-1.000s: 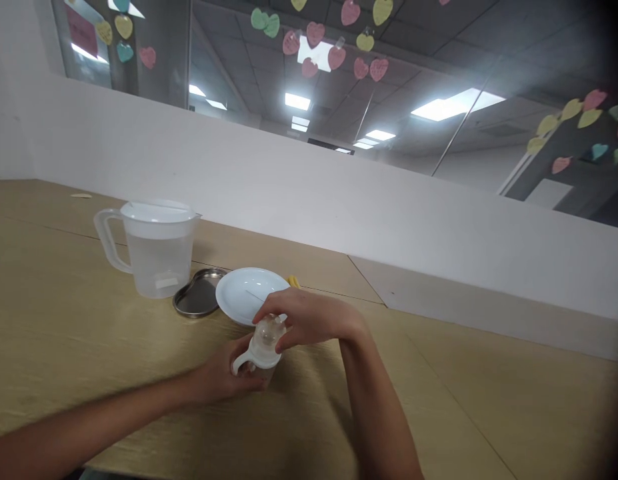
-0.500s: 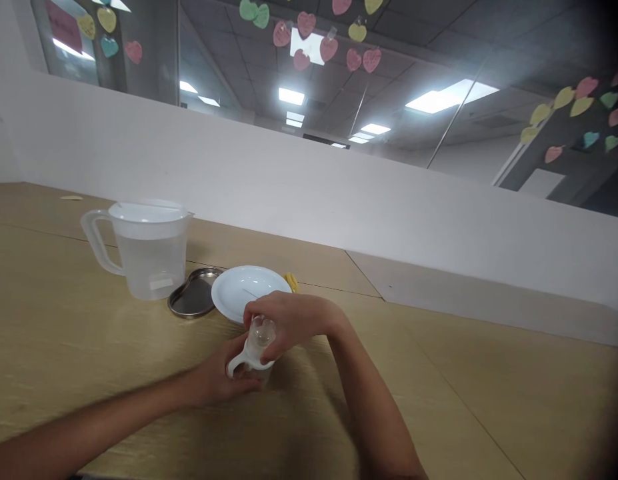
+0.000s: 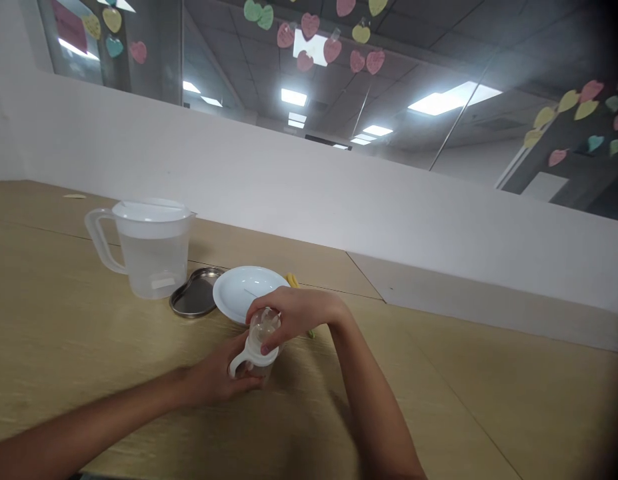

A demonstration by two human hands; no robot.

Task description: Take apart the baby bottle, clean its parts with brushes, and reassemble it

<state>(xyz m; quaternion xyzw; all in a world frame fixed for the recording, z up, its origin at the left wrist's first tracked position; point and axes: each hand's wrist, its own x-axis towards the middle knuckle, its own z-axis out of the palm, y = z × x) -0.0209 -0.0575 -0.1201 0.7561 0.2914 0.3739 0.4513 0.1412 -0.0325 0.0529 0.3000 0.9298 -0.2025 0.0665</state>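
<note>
Left hand (image 3: 229,370) curls its fingers round a handled bottle (image 3: 265,365); right hand (image 3: 296,313) clasps its clear domed cap (image 3: 263,325) near the white plate's rim (image 3: 219,295); tabletop (image 3: 489,380) stretches widely rightward.

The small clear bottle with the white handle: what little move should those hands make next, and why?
Perhaps a gentle twist of the clear domed plastic top by the right hand, direction unclear: that hand is curled around the top, while the left hand holds the clear plastic bottle body, beside its white curved plastic handle, and could steady it.
</note>
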